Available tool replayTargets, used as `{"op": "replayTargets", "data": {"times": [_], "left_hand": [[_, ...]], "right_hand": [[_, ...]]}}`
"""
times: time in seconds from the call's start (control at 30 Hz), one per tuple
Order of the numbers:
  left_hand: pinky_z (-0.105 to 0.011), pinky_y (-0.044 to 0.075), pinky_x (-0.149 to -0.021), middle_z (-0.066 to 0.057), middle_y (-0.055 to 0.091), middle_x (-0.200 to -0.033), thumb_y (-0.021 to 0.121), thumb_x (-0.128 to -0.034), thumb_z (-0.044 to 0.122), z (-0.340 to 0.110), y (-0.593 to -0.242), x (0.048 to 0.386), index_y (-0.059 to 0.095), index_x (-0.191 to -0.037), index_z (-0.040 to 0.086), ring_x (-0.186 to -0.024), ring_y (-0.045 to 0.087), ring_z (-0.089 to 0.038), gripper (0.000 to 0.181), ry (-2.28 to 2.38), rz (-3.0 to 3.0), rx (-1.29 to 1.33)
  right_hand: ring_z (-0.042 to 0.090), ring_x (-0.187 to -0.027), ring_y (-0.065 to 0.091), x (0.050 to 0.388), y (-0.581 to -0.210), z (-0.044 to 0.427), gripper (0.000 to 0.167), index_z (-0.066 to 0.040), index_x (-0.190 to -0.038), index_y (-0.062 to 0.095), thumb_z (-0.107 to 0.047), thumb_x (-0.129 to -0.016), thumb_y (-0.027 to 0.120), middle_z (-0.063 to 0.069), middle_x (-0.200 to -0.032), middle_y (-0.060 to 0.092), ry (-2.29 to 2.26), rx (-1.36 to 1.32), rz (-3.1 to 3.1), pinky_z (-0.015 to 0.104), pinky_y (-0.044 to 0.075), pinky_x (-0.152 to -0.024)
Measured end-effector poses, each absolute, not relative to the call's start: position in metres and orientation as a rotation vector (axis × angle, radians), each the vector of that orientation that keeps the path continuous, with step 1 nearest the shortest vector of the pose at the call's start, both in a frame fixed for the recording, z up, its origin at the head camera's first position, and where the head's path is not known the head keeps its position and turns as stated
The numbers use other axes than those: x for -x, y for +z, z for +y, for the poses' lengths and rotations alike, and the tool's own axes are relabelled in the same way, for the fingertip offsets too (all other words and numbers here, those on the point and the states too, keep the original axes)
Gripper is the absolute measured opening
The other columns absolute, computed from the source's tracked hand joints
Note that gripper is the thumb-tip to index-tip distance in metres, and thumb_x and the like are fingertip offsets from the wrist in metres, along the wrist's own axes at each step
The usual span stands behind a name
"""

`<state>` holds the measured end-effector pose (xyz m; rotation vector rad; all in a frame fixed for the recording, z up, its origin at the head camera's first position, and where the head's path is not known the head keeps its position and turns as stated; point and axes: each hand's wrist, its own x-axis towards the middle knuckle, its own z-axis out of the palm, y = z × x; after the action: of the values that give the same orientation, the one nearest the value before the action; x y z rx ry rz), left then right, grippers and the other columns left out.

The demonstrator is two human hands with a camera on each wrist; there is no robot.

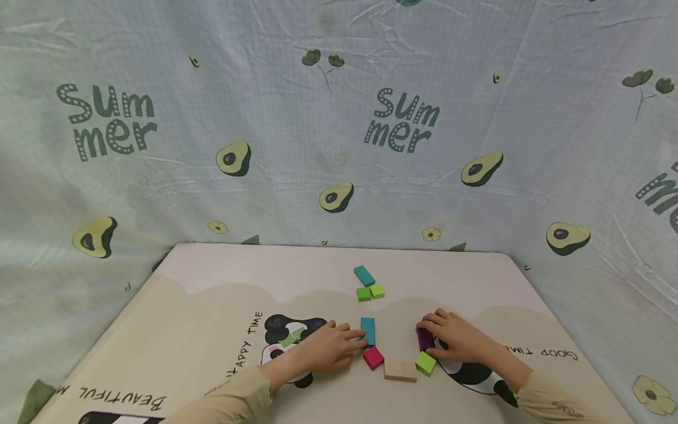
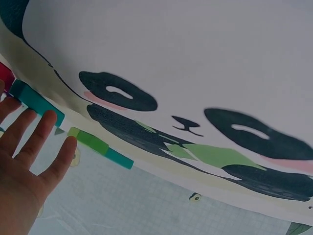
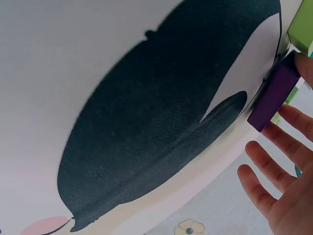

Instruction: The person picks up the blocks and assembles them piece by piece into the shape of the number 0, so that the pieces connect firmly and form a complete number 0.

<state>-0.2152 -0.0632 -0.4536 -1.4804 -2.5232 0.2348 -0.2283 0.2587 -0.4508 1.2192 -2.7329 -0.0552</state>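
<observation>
On the table, a teal block (image 1: 368,331) lies with the fingertips of my left hand (image 1: 329,347) at its left side. Those fingers are spread and nearly straight in the left wrist view. A pinkish-red block (image 1: 373,357) lies at the teal block's near end. My right hand (image 1: 459,337) pinches a dark purple block (image 3: 275,93) by its ends, thumb at the near one, fingers at the far one. Just by the purple block's near end sits a lime green block (image 1: 426,363). A plain wooden block (image 1: 400,371) lies between the red and lime ones.
Farther back on the table lie another teal block (image 1: 364,275), a green block (image 1: 364,294) and a yellow-green block (image 1: 377,291). The pale tabletop (image 1: 212,312) carries panda prints and lettering. A printed curtain (image 1: 286,118) hangs behind and at the sides.
</observation>
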Motion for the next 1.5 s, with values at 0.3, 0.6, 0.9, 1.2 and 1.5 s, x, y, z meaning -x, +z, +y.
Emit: {"op": "replayTargets", "data": {"times": [0.3, 0.6, 0.9, 1.2, 1.5], "left_hand": [[-0.03, 0.046, -0.08, 0.007, 0.05, -0.13, 0.048, -0.0895, 0.032, -0.064, -0.457, 0.216, 0.047, -0.129, 0.025, -0.103, 0.052, -0.011, 0.04, 0.242, -2.504, 1.481], [-0.031, 0.046, -0.082, 0.007, 0.05, -0.131, 0.048, -0.0895, 0.032, -0.064, -0.455, 0.216, 0.047, -0.129, 0.025, -0.104, 0.052, -0.011, 0.04, 0.223, -2.53, 1.476], [-0.03, 0.046, -0.079, 0.007, 0.05, -0.13, 0.048, -0.0893, 0.032, -0.064, -0.455, 0.216, 0.048, -0.129, 0.024, -0.102, 0.052, -0.01, 0.04, 0.223, -2.509, 1.478], [-0.03, 0.046, -0.078, 0.007, 0.05, -0.13, 0.048, -0.0892, 0.032, -0.064, -0.456, 0.216, 0.048, -0.128, 0.025, -0.101, 0.052, -0.01, 0.04, 0.232, -2.498, 1.469], [-0.031, 0.045, -0.081, 0.005, 0.051, -0.129, 0.046, -0.0904, 0.031, -0.063, -0.454, 0.216, 0.049, -0.127, 0.024, -0.107, 0.05, -0.012, 0.038, 0.175, -2.542, 1.468]], "right_hand": [[0.013, -0.095, 0.045, 0.228, -0.456, 0.262, 0.043, -0.018, -0.115, 0.054, -0.042, -0.079, 0.061, -0.004, -0.107, 0.055, -0.075, -1.236, -2.631, 0.038, 0.039, -0.078], [0.012, -0.096, 0.043, 0.229, -0.455, 0.264, 0.042, -0.02, -0.114, 0.053, -0.04, -0.078, 0.063, -0.004, -0.109, 0.055, -0.072, -1.232, -2.652, 0.038, 0.04, -0.077], [0.013, -0.097, 0.044, 0.227, -0.453, 0.264, 0.043, -0.02, -0.115, 0.054, -0.038, -0.077, 0.064, -0.004, -0.109, 0.055, -0.055, -1.225, -2.684, 0.038, 0.042, -0.078], [0.012, -0.098, 0.044, 0.226, -0.452, 0.263, 0.043, -0.02, -0.116, 0.055, -0.04, -0.079, 0.062, -0.004, -0.11, 0.057, -0.042, -1.188, -2.761, 0.038, 0.042, -0.081], [0.012, -0.094, 0.044, 0.228, -0.445, 0.26, 0.043, -0.022, -0.114, 0.058, -0.04, -0.076, 0.065, -0.003, -0.109, 0.06, 0.007, -1.144, -2.875, 0.038, 0.043, -0.078]]}}
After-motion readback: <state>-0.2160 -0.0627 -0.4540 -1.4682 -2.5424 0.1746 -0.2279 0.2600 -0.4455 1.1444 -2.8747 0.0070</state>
